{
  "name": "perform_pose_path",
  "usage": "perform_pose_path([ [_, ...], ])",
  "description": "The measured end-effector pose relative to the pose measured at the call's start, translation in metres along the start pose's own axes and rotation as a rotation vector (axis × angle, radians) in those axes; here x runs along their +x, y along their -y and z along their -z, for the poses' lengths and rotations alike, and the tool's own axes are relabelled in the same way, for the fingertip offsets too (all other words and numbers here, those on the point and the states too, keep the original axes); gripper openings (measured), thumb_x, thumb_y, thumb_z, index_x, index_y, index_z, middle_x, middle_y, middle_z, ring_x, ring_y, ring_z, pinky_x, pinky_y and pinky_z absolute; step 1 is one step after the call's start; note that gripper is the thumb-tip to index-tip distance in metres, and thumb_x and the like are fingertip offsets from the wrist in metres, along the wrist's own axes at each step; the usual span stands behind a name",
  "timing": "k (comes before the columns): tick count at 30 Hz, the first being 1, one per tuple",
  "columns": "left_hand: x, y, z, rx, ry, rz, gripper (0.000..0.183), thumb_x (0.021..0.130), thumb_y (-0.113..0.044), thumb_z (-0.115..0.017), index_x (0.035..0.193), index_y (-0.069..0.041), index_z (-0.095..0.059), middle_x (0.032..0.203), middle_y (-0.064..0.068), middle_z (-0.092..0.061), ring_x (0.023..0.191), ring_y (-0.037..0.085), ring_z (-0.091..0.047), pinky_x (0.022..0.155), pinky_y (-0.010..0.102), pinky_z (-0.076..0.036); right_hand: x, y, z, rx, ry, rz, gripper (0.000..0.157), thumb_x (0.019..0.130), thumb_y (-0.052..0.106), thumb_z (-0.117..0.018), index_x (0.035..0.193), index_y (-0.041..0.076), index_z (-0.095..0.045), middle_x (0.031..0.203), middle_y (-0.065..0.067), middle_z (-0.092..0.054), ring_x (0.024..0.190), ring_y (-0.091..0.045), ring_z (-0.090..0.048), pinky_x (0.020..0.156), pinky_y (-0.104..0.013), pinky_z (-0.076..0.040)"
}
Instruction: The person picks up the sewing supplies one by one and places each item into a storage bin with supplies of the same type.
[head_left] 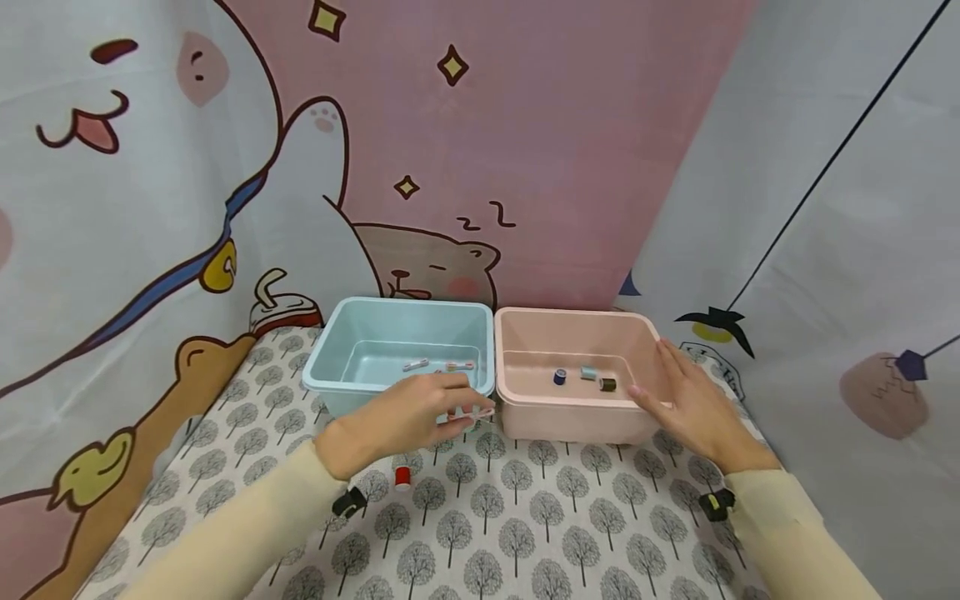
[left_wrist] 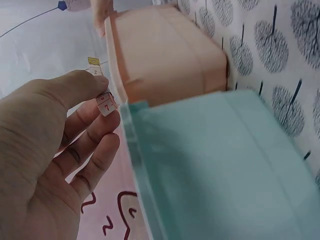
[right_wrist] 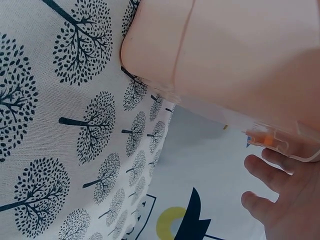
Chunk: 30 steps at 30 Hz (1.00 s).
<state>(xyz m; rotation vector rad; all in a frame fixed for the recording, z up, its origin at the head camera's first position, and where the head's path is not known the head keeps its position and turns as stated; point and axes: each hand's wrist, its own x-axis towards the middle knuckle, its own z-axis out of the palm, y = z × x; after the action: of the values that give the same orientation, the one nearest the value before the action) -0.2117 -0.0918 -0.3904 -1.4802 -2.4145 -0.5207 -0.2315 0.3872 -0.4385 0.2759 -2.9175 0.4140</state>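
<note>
My left hand (head_left: 420, 417) pinches a short folded piece of measuring tape (left_wrist: 105, 103) between thumb and fingers; printed numbers show on it. The hand is at the near right corner of the light blue bin (head_left: 337, 386). Inside that bin lie small pale strips (head_left: 460, 366), partly hidden by the hand. My right hand (head_left: 693, 408) holds the right rim of the pink bin (head_left: 577, 421), its thumb over the near corner. In the pink bin lie a dark blue thread spool (head_left: 560, 377), a light blue spool (head_left: 588, 372) and a dark olive spool (head_left: 607, 384).
A red thread spool (head_left: 402, 477) stands on the tree-patterned cloth (head_left: 517, 533) in front of the blue bin. The two bins stand side by side. Behind them hangs a printed cartoon curtain (head_left: 570, 167).
</note>
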Motion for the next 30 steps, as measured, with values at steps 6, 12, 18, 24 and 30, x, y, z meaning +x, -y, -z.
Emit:
perform_pose_path([
  [6,0.002,0.011,0.016,-0.02,-0.026,0.02,0.035,0.103,-0.006,-0.088,0.137,-0.011,-0.084,0.125,0.005,-0.085,0.093,0.011,-0.083,0.082,0.013,-0.066,0.003,0.003,0.0,-0.009,0.012,-0.001,0.108,0.115,0.067,-0.057,0.186,-0.001,-0.013,0.193,-0.032,-0.018,0.169,-0.068,-0.032,0.131,-0.091,-0.032],
  [12,0.007,0.023,0.032,-0.041,-0.046,0.03,0.037,0.102,-0.004,-0.089,0.138,-0.01,-0.084,0.117,0.003,-0.084,0.087,0.009,-0.077,0.074,0.013,-0.064,0.001,0.003,0.0,-0.009,0.012,-0.006,0.108,0.114,0.067,-0.057,0.186,-0.001,-0.012,0.193,-0.032,-0.018,0.169,-0.068,-0.032,0.131,-0.09,-0.032],
  [18,0.011,0.039,0.043,-0.046,-0.057,0.065,0.038,0.101,-0.001,-0.088,0.137,-0.009,-0.084,0.111,0.002,-0.083,0.085,0.008,-0.075,0.073,0.017,-0.064,0.0,0.002,-0.002,-0.01,0.019,-0.009,0.109,0.115,0.071,-0.054,0.186,0.0,-0.011,0.193,-0.033,-0.017,0.169,-0.068,-0.031,0.13,-0.091,-0.032],
  [24,0.015,0.055,0.053,-0.028,-0.035,0.11,0.033,0.103,0.0,-0.087,0.135,-0.008,-0.085,0.114,0.004,-0.084,0.088,0.011,-0.078,0.075,0.023,-0.067,0.001,0.001,-0.002,-0.009,0.016,-0.004,0.11,0.114,0.072,-0.053,0.186,-0.001,-0.012,0.193,-0.033,-0.017,0.169,-0.068,-0.031,0.13,-0.091,-0.032],
  [30,0.017,0.069,0.062,0.006,-0.012,0.178,0.032,0.106,-0.004,-0.085,0.138,-0.01,-0.085,0.119,0.006,-0.085,0.095,0.016,-0.081,0.081,0.032,-0.069,0.0,0.001,-0.002,-0.003,0.016,0.0,0.109,0.115,0.07,-0.055,0.186,0.001,-0.01,0.193,-0.032,-0.017,0.17,-0.068,-0.03,0.131,-0.091,-0.032],
])
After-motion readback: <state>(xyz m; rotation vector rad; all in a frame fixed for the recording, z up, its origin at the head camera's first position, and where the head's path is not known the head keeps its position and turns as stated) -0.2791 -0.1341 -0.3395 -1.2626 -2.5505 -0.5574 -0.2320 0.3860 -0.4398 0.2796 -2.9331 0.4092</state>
